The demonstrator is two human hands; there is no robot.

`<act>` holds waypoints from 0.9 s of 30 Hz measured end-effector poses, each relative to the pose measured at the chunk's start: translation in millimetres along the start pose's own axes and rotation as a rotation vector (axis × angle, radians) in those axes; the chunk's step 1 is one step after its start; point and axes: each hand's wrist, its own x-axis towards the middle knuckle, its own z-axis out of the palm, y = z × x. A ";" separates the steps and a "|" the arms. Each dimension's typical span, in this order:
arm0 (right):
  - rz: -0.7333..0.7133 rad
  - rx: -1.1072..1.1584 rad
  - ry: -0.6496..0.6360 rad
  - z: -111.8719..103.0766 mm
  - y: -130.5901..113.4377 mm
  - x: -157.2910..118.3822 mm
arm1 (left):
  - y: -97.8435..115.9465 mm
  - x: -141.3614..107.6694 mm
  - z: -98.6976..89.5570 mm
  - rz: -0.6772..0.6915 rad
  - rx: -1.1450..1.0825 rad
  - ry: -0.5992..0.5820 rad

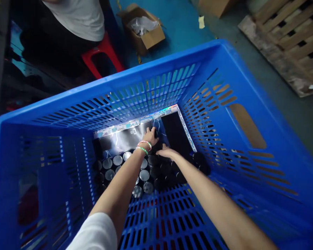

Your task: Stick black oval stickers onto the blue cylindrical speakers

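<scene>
Two hands reach into a blue crate (120, 77), with a co-worker's white shirt (75, 17) and red stool (101, 57) at far left and a carton (143, 31) beyond the rim. The left hand (148, 138), braceleted, has fingers (152, 131) curled over a dark can (156, 144), among silver-topped cans (144, 175) on the crate floor, beside a printed sheet (125, 137); the right hand (167, 151) lies open, fingers extended flat on black cans (165, 169). A wooden pallet (284, 45) sits at far right.
</scene>
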 end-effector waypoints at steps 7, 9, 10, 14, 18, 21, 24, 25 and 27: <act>0.061 0.028 0.005 -55.0 47.0 37.5 | 39.5 5.0 28.1 0.191 -0.009 -0.152; 0.022 0.034 -0.020 -54.6 57.6 39.4 | 37.9 7.6 33.6 0.197 -0.016 -0.222; 0.001 0.032 -0.041 -51.5 61.6 38.3 | 32.2 8.0 33.9 0.182 -0.015 -0.247; -0.063 0.005 -0.118 -34.5 70.3 27.1 | -9.5 -2.2 25.4 0.025 0.031 -0.282; -0.116 0.001 -0.132 -25.0 74.4 17.4 | -32.6 -24.5 25.7 -0.062 0.063 -0.292; -0.157 -0.007 -0.108 -23.5 73.8 14.6 | -26.2 -39.2 27.9 -0.038 0.046 -0.269; -0.211 -0.025 0.027 -30.4 57.9 11.7 | -19.0 -59.4 6.5 0.021 0.017 -0.195; -0.243 -0.022 0.109 -34.9 46.2 10.1 | -19.5 -70.0 -8.6 0.053 0.011 -0.159; -0.339 0.012 0.311 -45.1 10.3 5.3 | -26.2 -99.5 -49.8 0.137 0.007 -0.076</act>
